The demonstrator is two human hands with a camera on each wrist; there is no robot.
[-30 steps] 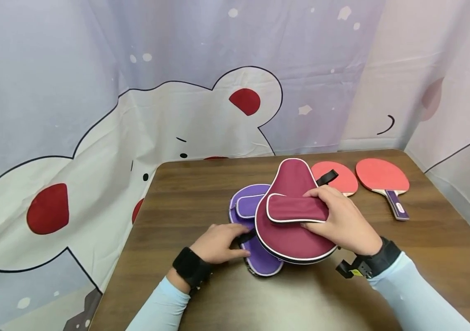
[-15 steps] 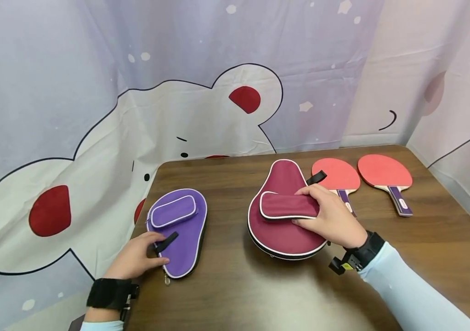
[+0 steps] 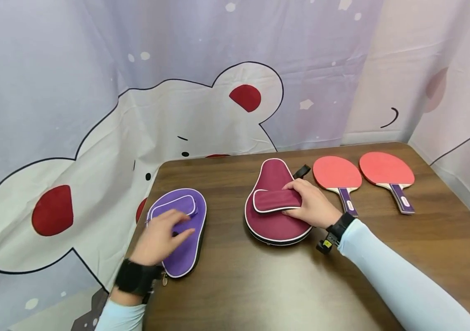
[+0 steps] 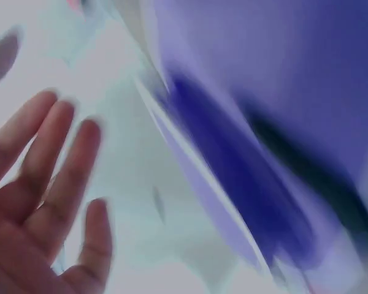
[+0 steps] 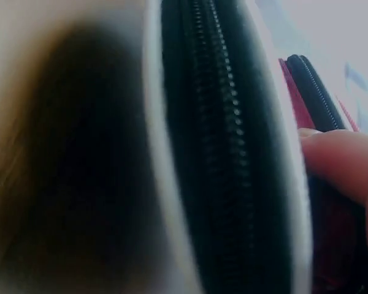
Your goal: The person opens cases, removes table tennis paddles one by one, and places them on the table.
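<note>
A purple paddle case [image 3: 186,257] with white piping lies at the table's left, its narrow end toward me. Over it hovers my left hand [image 3: 157,238], fingers loose and holding nothing; the left wrist view shows those fingers [image 4: 70,177] apart from the blurred case. My right hand [image 3: 316,208] pinches the raised front pocket [image 3: 277,201] of a maroon paddle case [image 3: 275,172], whose narrow end points away from me. Close up in the right wrist view, the case's black zipper [image 5: 233,147] runs along its edge, with my thumb or a finger on the pocket.
Two red table tennis paddles [image 3: 337,172] [image 3: 387,168] with purple handles lie side by side at the back right of the wooden table [image 3: 235,285]. A black strap [image 3: 302,171] sticks out from the maroon case toward them. A printed curtain [image 3: 168,119] hangs behind.
My left hand has carried the purple case from beneath the maroon one to the left and let go of it. My right hand has shifted the maroon case slightly left.
</note>
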